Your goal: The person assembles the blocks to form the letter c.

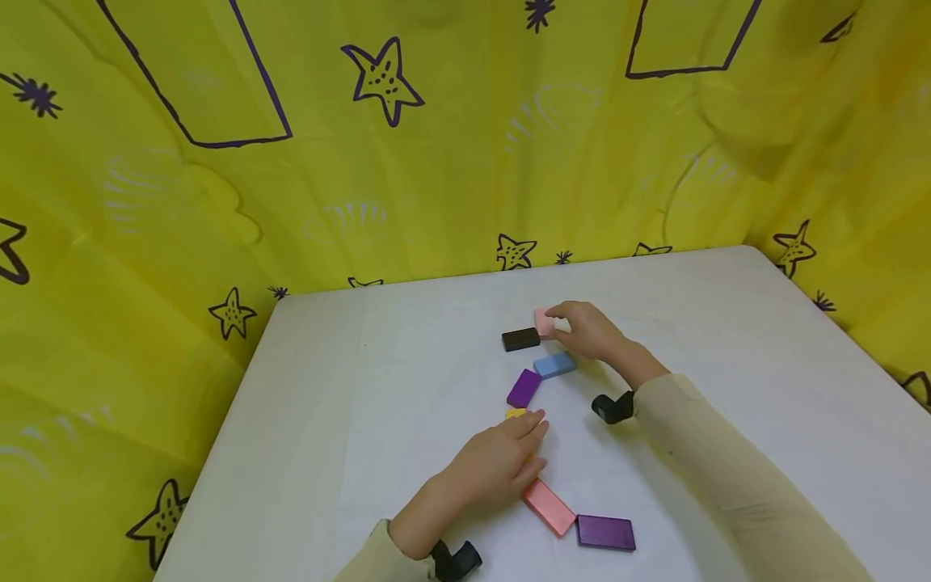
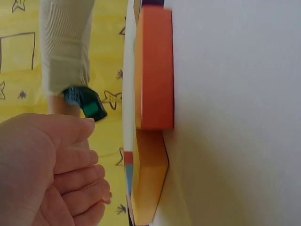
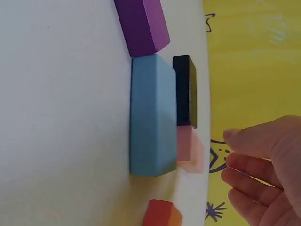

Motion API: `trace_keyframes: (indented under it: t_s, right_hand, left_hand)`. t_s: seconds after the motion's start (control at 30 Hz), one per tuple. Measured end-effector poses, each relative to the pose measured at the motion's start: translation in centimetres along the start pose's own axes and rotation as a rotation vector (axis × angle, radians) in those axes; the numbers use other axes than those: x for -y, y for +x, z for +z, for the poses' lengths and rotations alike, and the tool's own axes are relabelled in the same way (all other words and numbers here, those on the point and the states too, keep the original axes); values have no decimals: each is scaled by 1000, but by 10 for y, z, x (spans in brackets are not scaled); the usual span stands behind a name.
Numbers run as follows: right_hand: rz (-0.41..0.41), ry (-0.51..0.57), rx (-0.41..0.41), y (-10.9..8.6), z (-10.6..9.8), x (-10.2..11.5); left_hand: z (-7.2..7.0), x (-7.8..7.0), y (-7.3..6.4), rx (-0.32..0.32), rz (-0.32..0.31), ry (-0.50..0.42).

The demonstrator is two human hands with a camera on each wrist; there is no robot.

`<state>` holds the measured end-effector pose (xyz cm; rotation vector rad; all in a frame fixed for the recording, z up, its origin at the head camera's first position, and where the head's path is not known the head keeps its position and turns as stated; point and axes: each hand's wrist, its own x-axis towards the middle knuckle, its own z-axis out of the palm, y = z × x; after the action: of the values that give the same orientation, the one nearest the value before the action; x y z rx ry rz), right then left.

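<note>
A: A beige sleeve (image 1: 749, 477) reaches in from the near right, over a white bench (image 1: 407, 388) where domino-shaped blocks lie in a crooked line. Which ones draw the hands?

B: Two: the light pink block (image 1: 541, 322) at the far end, just right of a black block (image 1: 520, 339), and the yellow block (image 1: 515, 413) mid-line, beyond the salmon block (image 1: 550, 509).

A: And the grip?

B: None visible. The right hand (image 1: 587, 330) hovers at the pink block's right side, thumb and fingers modestly parted in a loose curve; whether a fingertip touches cannot be told. The left hand (image 1: 494, 461) hides most of the yellow block from the head view, fingers relaxed, nothing seen in its hold.

A: How would the pink one handle?

B: Light and stiff, by its look; smooth enough to slide at a nudge, and hardly fragile. A thumb-and-forefinger pinch across its narrow width seems surest, toward the far end, clear of the black neighbor.

A: The yellow?

B: Likely the same. The left wrist view shows it meeting the salmon block, so a pinch at mid-length should disturb that neighbor least.
</note>
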<state>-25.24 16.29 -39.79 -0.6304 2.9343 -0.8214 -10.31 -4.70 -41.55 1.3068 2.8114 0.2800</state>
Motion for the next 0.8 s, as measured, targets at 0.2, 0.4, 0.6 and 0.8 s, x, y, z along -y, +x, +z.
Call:
trace_keyframes:
  t_s: [0.2,0.4,0.6,0.8]
  right_hand:
    - [140,-2,21,12,10,-4]
    - [226,38,-19,20,17,-5]
    - [259,82,-26,27,24,-7]
    - [284,34,-74,30,27,-3]
  left_hand:
    - [6,-20,-13,26,121,28]
    - [9,-41,-13,86,284,147]
    - [8,-53,-10,218,382,123]
    - [10,-64,-7,298,454,222]
